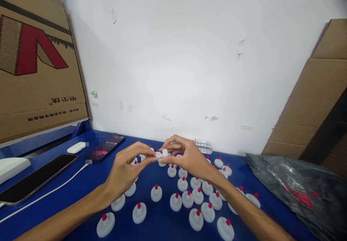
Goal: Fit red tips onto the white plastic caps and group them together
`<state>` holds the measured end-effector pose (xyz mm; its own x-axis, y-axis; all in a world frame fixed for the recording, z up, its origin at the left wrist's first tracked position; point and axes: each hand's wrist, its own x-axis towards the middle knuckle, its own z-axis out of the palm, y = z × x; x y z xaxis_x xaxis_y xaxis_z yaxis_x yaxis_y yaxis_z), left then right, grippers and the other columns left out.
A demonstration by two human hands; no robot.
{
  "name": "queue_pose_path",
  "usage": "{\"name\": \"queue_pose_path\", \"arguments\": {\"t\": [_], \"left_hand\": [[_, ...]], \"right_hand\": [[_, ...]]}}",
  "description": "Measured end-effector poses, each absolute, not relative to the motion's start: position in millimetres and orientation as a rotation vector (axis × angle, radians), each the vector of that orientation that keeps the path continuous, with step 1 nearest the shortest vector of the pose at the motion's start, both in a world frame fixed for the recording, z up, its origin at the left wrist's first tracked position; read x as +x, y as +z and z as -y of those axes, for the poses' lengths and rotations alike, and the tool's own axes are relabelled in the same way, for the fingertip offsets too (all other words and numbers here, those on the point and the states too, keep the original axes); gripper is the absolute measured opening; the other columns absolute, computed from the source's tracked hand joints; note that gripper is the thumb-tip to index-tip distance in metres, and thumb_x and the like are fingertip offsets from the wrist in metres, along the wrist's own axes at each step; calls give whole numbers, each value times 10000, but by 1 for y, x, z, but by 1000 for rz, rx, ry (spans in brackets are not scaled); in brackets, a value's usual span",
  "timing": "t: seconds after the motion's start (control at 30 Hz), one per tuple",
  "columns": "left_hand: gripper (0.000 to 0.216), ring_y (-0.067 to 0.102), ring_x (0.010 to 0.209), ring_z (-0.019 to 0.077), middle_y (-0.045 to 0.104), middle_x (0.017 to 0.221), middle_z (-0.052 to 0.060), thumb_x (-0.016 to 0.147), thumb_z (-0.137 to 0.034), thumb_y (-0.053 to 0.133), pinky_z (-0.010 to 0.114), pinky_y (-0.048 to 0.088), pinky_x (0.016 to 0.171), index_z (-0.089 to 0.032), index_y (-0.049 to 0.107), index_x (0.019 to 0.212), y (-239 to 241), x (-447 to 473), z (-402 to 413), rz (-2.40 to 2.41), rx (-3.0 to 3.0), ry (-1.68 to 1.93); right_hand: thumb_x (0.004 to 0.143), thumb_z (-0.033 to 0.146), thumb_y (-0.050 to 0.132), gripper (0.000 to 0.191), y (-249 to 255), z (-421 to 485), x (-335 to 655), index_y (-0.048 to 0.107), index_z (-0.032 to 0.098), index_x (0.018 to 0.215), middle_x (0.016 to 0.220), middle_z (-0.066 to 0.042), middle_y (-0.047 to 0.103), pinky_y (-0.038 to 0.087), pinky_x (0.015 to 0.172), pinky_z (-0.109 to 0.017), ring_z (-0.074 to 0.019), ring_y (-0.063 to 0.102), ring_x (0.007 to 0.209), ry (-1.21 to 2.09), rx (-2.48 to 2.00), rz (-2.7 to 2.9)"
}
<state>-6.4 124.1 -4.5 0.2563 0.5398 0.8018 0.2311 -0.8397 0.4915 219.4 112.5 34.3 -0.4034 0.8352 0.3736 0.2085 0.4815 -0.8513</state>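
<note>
My left hand and my right hand meet above a blue table. Between their pinched fingertips sits one small white plastic part, held by both hands. Below and around the hands stand several white dome-shaped caps with red tips, upright on the table. More of these caps lie near my right forearm. Some caps are hidden behind the hands.
Two phones lie at the left with a white cable and a white earbud case. Cardboard boxes lean at the left and right. A black plastic bag sits at the right. A clear ridged item lies by the wall.
</note>
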Motion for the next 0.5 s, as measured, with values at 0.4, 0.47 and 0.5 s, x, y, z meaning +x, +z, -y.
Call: {"name": "queue_pose_path", "arguments": {"t": [0.4, 0.47, 0.5], "left_hand": [[164, 672, 808, 155, 739, 938, 19, 1019, -244, 566, 250, 526, 723, -229, 717, 1080, -4, -10, -130, -790, 2663, 1494], [181, 639, 776, 149, 710, 874, 10, 1044, -237, 511, 244, 497, 710, -206, 690, 1045, -4, -12, -131, -833, 2754, 1451], [192, 616, 744, 145, 686, 830, 1, 1051, -236, 490, 242, 481, 692, -200, 677, 1021, -4, -12, -131, -843, 2766, 1418]], "right_hand": [[836, 439, 771, 264, 38, -107, 213, 638, 267, 987, 746, 49, 703, 459, 642, -259, -151, 662, 703, 896, -896, 1922], [859, 431, 750, 238, 38, -106, 210, 618, 270, 975, 692, 70, 668, 434, 630, -254, -129, 615, 640, 828, -909, 1930], [866, 430, 742, 235, 38, -105, 209, 604, 271, 969, 685, 77, 658, 422, 617, -252, -118, 582, 603, 798, -914, 1938]]}}
